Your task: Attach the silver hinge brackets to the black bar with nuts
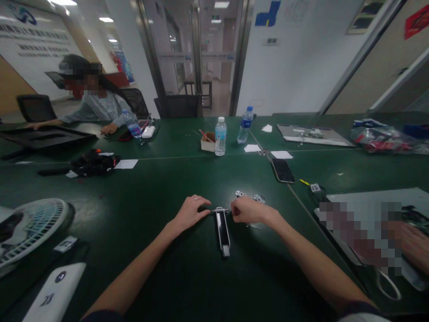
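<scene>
A narrow metal frame with a dark strip inside (222, 230) lies on the green table in front of me, a thin crosswise rod (220, 210) at its far end. My left hand (192, 210) has thumb and index finger closed in at the rod's left end, the other fingers bent. At the rod's right end, my right hand (247, 209) is curled closed with its knuckles up; what its fingers hold is hidden. Small metal parts (259, 198) lie just beyond the right hand. A thin, pale piece (255, 226) shows beneath it.
A white fan (36, 228) and a white power bank (55, 293) lie left. Ahead stand two water bottles (220, 138) and a small box (208, 142). A phone (283, 170) lies right, near a co-worker's hand (414, 241). Another person (103, 105) sits far left.
</scene>
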